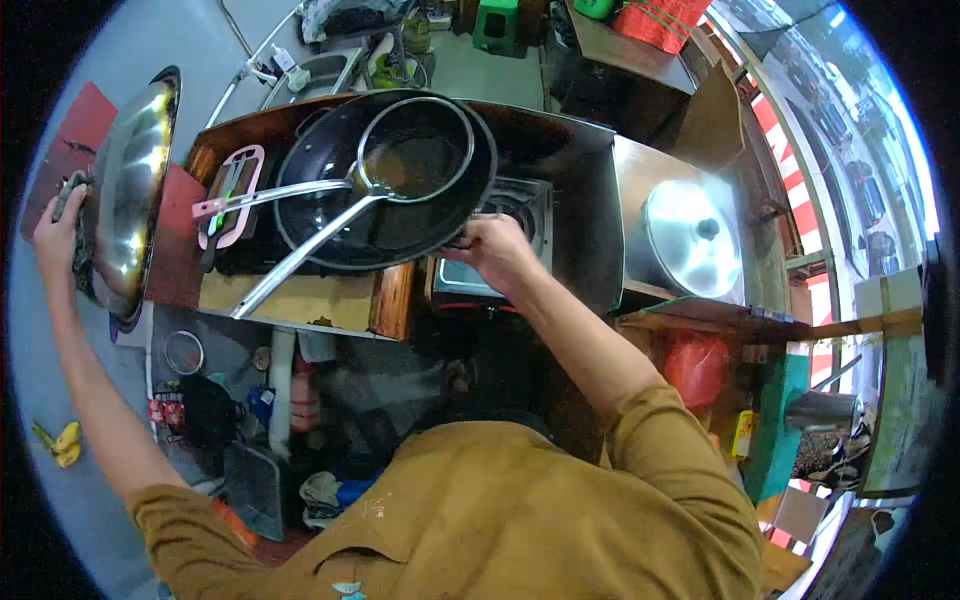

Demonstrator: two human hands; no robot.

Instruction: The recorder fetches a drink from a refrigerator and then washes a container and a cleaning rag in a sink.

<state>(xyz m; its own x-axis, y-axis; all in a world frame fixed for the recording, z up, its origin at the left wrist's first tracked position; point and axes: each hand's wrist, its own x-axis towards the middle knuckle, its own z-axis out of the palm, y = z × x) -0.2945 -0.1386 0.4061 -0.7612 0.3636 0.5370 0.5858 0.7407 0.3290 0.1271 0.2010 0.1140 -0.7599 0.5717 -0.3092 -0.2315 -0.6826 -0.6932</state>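
My left hand (64, 217) grips a cloth (81, 247) against the underside of a metal wok (129, 195), which stands tilted on its side at the far left. My right hand (491, 244) holds the near right edge of a large black pan (457, 217). Across that pan lie a round strainer or ladle with a long metal handle (300, 255) and another long-handled utensil with a pink end (259, 196). The pan sits partly beside a gas stove (536, 202). Its contact with the surface below is hidden.
A lidded metal pot (694, 240) stands on the steel counter to the right. Left of the black pan, a pink-rimmed tray (253, 169) holds utensils. A metal sink (322, 75) lies beyond the counter, and a green stool (495, 26) stands farther back.
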